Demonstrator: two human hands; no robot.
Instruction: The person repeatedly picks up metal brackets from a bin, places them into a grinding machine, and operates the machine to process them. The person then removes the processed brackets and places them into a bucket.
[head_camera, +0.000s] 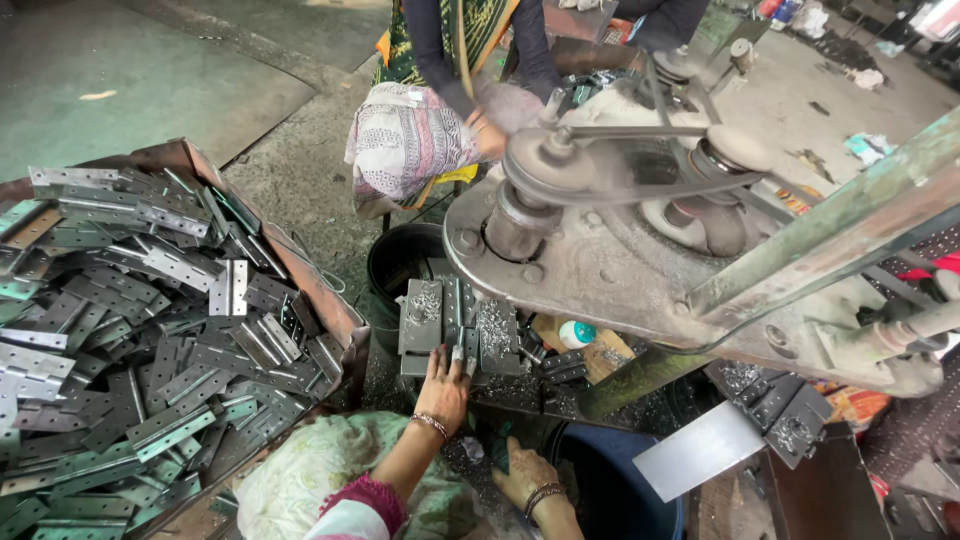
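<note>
The left hand reaches forward to the small stack of grey metal hinge plates lying on the machine's work surface, just under the round steel body of the belt-driven press. Its fingers are spread and laid flat against the near edge of the plates, touching them rather than closed around any; metal shavings dust the tops of the plates. The right hand rests lower down, near the rim of a dark blue bin, fingers loosely curled; whether it grips anything cannot be told. To the left, a rusty tray is heaped with many more hinges, well apart from the press. A black bucket stands behind the plates, and another person's hand works at the far side of the machine. Judging from this, the step in hand is setting or straightening plates at the press; the next move seems to call for keeping fingers away from the moving belt and pulleys and sliding a plate squarely into place.
</note>
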